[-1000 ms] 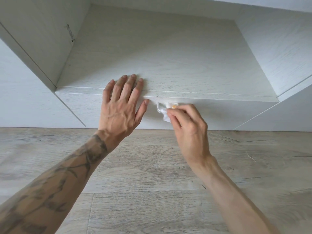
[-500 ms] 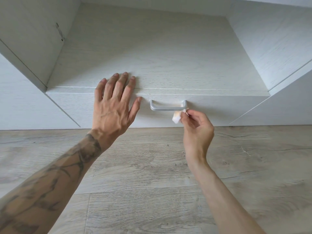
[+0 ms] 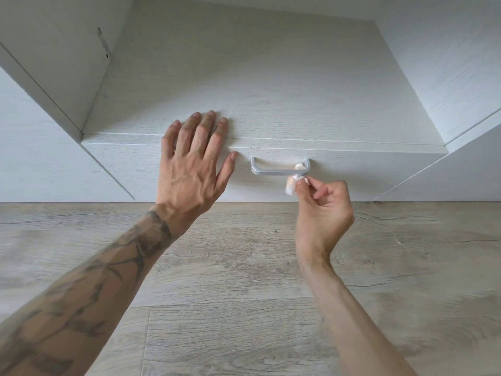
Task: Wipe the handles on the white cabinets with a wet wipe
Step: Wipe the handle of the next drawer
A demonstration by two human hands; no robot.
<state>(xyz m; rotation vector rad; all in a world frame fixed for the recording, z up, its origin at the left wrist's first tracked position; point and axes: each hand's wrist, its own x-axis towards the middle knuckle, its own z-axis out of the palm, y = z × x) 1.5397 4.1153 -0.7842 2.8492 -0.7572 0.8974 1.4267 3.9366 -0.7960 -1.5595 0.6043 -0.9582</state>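
A silver bar handle (image 3: 276, 171) sits on the front of a low white drawer (image 3: 352, 172). My right hand (image 3: 322, 207) pinches a small crumpled white wet wipe (image 3: 292, 185) against the handle's right end, and a bit of the wipe shows behind the bar there. My left hand (image 3: 192, 169) lies flat with fingers spread on the drawer's front and top edge, just left of the handle.
White cabinet panels (image 3: 54, 147) stand at both sides, and a white shelf surface (image 3: 244, 77) runs above the drawer. A small metal hinge part (image 3: 104, 46) shows on the left inner wall. Grey wood-look floor (image 3: 244, 267) lies below.
My right hand slid with the wipe from the handle's left part to its right end and uncovered the bar. The left hand stayed pressed on the drawer.
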